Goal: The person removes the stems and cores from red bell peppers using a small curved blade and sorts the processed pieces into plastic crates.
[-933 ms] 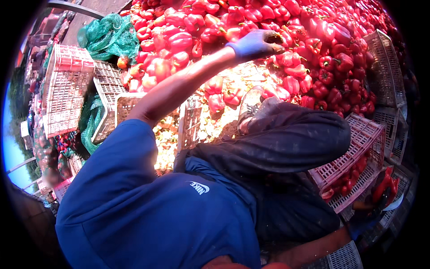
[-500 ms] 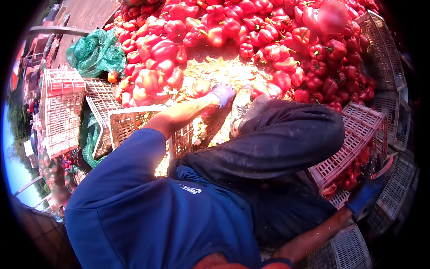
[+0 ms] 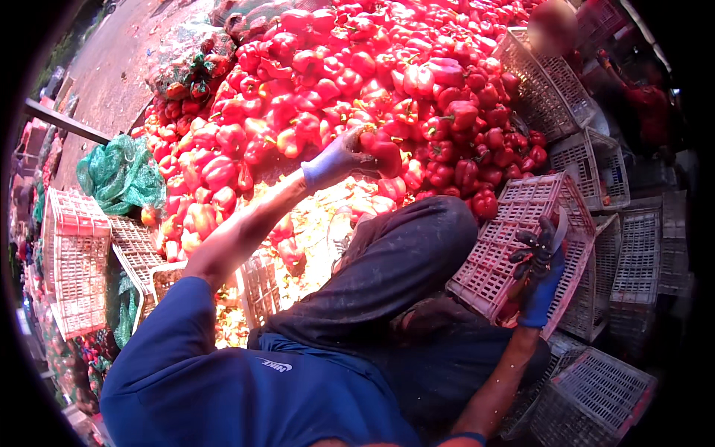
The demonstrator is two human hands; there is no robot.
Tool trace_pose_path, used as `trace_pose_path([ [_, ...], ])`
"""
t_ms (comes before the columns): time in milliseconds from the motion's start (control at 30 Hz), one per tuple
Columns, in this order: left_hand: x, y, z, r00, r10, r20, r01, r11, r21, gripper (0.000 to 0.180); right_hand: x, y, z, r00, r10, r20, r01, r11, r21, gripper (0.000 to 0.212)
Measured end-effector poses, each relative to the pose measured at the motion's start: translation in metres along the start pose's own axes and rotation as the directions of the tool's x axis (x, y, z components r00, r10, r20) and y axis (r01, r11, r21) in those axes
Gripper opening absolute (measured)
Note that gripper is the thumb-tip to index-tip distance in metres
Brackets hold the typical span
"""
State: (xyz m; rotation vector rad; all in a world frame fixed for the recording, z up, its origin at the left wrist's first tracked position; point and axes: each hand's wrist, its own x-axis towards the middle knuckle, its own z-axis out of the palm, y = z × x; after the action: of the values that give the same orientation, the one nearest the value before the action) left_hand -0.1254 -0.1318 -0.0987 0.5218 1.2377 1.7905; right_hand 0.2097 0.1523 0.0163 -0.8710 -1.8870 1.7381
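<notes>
Over the near edge of the pepper heap (image 3: 328,86), the left hand (image 3: 337,159), gloved in blue with dark fingertips, has its grip clamped on the side of a red bell pepper (image 3: 386,156). Well apart, the gloved right hand (image 3: 544,279) is at the right-hand side of a pinkish slatted crate (image 3: 480,270), dark fingers spread over the slats. A pale curved blade (image 3: 561,229) stands up just beside those fingers; I cannot tell whether that grip closes on its handle. Below the left forearm lies ground covered in pale scraps (image 3: 307,208), with loose peppers and a shoe (image 3: 339,232) at the heap's near edge. Along the heap's left edge sit a crumpled green net (image 3: 121,177) and, farther back, a mesh sack of peppers (image 3: 188,68). A white crate (image 3: 79,261) stands near the net. Beyond the heap's right edge, a brownish crate (image 3: 538,83) is tilted, other crates near it.
</notes>
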Motion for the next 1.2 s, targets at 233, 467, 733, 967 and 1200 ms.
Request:
trace_pose_path([
  [233,0.054,0.11,0.152,0.845,0.367,0.39,-0.525,0.711,0.468,0.065,-0.021,-0.046,0.063,0.952,-0.305,0.043,0.304,0.952,0.021,0.072],
  [467,0.054,0.088,0.22,0.628,0.514,0.585,-0.776,0.471,0.419,0.068,-0.029,-0.042,0.039,0.886,-0.462,0.038,0.462,0.875,-0.146,0.078],
  [733,0.045,0.066,0.212,0.805,0.41,0.429,-0.543,0.8,0.255,0.072,-0.023,-0.008,0.04,0.891,-0.429,0.147,0.453,0.856,-0.247,0.076],
  [967,0.052,0.096,0.185,0.899,0.302,0.317,-0.211,0.934,-0.289,0.062,-0.024,0.0,0.04,0.971,-0.225,0.077,0.227,0.974,-0.01,0.073],
  [1200,0.032,0.047,0.205,0.777,0.092,0.623,0.15,0.934,-0.325,0.097,-0.028,-0.05,0.056,0.979,-0.124,0.165,0.1,0.984,0.147,0.079],
])
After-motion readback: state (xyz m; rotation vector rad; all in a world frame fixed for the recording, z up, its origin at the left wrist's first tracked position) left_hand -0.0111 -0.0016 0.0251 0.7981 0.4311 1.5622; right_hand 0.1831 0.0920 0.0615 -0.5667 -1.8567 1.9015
